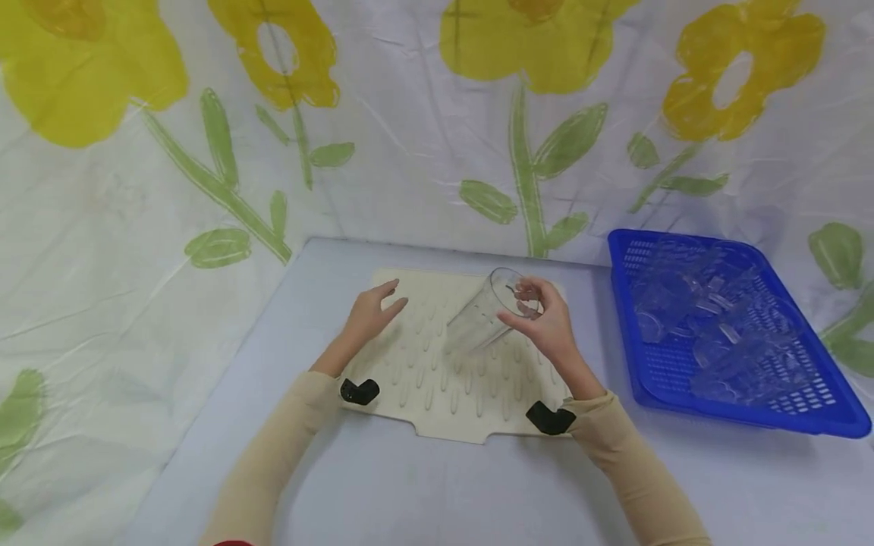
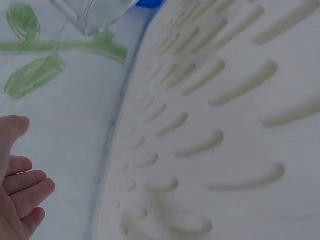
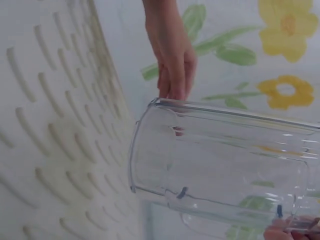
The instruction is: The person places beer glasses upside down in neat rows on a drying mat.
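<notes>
A clear, see-through cup (image 1: pixel 478 315) is tilted above the cream ridged mat (image 1: pixel 437 402), its open rim up and to the right. My right hand (image 1: pixel 554 327) grips it near the rim with thumb and fingers; in the right wrist view, a few fingertips (image 3: pixel 285 232) show at that end. My left hand (image 1: pixel 369 311) hovers over the mat's left part, thumb and fingers apart, holding nothing. It lies behind the cup's base in the right wrist view, apart from it in the head view. The cup's lower end (image 2: pixel 97 17) peeks into the left wrist view's top edge.
A blue plastic basket (image 1: pixel 631 364) stands on the right of the pale table (image 1: pixel 382 485), holding several clear pieces (image 1: pixel 710 303). Behind the table hangs a white sheet (image 1: pixel 410 152) painted with yellow flowers. Black wrist-worn devices (image 1: pixel 359 391) sit at both cuffs.
</notes>
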Demonstrator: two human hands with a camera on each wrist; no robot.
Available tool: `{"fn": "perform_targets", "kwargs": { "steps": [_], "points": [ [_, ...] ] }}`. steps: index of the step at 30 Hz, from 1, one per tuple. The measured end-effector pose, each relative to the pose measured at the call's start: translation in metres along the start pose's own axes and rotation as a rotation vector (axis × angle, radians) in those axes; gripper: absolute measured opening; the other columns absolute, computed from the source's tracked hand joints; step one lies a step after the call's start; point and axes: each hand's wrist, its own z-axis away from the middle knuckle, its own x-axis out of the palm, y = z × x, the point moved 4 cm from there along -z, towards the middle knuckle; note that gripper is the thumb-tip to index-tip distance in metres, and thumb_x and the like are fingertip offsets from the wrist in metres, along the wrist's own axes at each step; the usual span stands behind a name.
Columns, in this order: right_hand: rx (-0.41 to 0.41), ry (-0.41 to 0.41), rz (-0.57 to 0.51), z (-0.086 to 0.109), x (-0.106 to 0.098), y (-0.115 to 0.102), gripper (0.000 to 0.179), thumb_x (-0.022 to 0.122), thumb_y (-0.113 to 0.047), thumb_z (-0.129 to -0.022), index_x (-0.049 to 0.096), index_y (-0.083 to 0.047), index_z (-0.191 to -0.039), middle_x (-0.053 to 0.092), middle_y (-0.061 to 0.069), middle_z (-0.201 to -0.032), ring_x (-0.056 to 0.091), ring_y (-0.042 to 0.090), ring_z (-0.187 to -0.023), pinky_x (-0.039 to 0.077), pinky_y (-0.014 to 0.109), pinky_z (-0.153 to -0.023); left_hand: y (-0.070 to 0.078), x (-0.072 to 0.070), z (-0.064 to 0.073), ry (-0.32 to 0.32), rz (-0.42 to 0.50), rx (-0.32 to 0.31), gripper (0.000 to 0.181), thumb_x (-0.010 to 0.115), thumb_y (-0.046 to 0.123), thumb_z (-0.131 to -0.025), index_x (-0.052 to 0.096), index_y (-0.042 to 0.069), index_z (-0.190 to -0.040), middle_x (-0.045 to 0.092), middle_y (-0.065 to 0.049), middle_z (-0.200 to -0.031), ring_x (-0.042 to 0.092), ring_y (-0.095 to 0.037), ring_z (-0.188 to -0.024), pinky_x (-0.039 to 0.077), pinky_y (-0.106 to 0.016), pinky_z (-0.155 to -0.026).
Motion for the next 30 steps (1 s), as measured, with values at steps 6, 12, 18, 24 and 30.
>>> {"fn": "perform_targets", "kwargs": {
  "steps": [6,12,18,24,30],
  "points": [
    [-0.005,0.035,-0.043,0.000,0.000,-0.005,0.056,0.071,0.006,-0.071,0.044,0.009,-0.120,0.049,0.023,-0.110,0.048,0.033,-0.100,0.043,0.037,-0.086,0.040,0.006,0.010,-0.023,0.100,0.088,0.056,0.044,0.038,-0.093,0.039,-0.002,-0.132,0.044,-0.017,-0.130,0.042,-0.027,-0.116,0.033,-0.041,-0.096],
    [-0.014,0.056,-0.055,0.001,-0.002,-0.006,0.054,0.070,0.005,-0.072,0.044,0.010,-0.120,0.048,0.023,-0.109,0.047,0.037,-0.100,0.044,0.037,-0.085,0.060,0.022,0.019,-0.069,-0.055,0.096,0.081,0.055,0.057,-0.079,0.036,0.001,-0.135,0.043,-0.014,-0.131,0.041,-0.027,-0.118,0.036,-0.041,-0.093],
    [0.004,0.078,-0.102,0.002,-0.004,-0.004,0.052,0.067,0.008,-0.075,0.042,0.012,-0.120,0.047,0.023,-0.110,0.045,0.039,-0.099,0.043,0.035,-0.085,0.069,0.046,0.028,-0.053,-0.051,0.197,0.095,0.073,0.049,-0.066,0.032,0.000,-0.135,0.039,-0.015,-0.134,0.038,-0.026,-0.120,0.036,-0.038,-0.094],
    [0.020,0.067,-0.114,0.003,-0.004,-0.004,0.051,0.065,0.008,-0.076,0.041,0.012,-0.121,0.047,0.023,-0.111,0.048,0.033,-0.098,0.042,0.035,-0.085,0.072,0.060,0.031,0.083,0.000,0.266,0.090,0.078,0.035,-0.066,0.031,-0.002,-0.133,0.041,-0.014,-0.130,0.043,-0.023,-0.113,0.039,-0.036,-0.091],
    [0.045,0.065,-0.138,0.006,-0.005,-0.003,0.050,0.062,0.007,-0.079,0.040,0.011,-0.123,0.046,0.023,-0.113,0.048,0.032,-0.100,0.041,0.032,-0.085,0.073,0.062,0.030,0.128,0.114,0.298,0.083,0.080,0.028,-0.065,0.037,-0.001,-0.129,0.047,-0.014,-0.123,0.047,-0.022,-0.107,0.042,-0.036,-0.087]
  ]
}}
